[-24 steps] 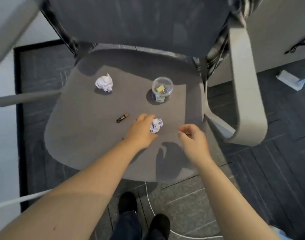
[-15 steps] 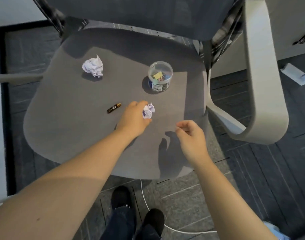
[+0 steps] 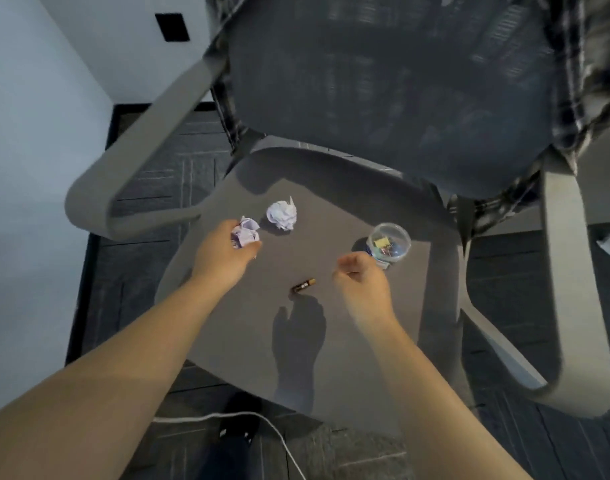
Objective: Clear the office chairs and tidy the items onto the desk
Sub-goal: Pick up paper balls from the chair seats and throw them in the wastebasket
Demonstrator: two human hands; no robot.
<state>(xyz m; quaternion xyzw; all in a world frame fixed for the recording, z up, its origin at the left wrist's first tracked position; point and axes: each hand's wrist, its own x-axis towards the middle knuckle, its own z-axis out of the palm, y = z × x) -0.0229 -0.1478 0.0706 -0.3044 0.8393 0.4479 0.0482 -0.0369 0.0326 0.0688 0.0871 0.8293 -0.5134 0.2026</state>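
A grey office chair seat (image 3: pixel 334 334) fills the view. My left hand (image 3: pixel 224 254) is shut on a small crumpled paper ball (image 3: pixel 244 233), held just above the seat's left side. A second, larger crumpled paper ball (image 3: pixel 282 215) lies on the seat right beside it. A small dark battery (image 3: pixel 303 285) lies mid-seat between my hands. My right hand (image 3: pixel 362 282) hovers loosely curled and holds nothing, just left of a clear round tub of binder clips (image 3: pixel 389 244) standing on the seat's right side.
Grey armrests (image 3: pixel 99 199) curve on both sides of the seat, the right one (image 3: pixel 570 341) close to my right forearm. A checked garment (image 3: pixel 587 81) hangs over the mesh backrest (image 3: pixel 383 88). A white cable (image 3: pixel 269 431) runs over the dark carpet by my shoes.
My left hand closed on the small paper ball, lifted it and carried it left to beside the larger ball. My right hand moved up toward the clip tub. The camera view shifted.
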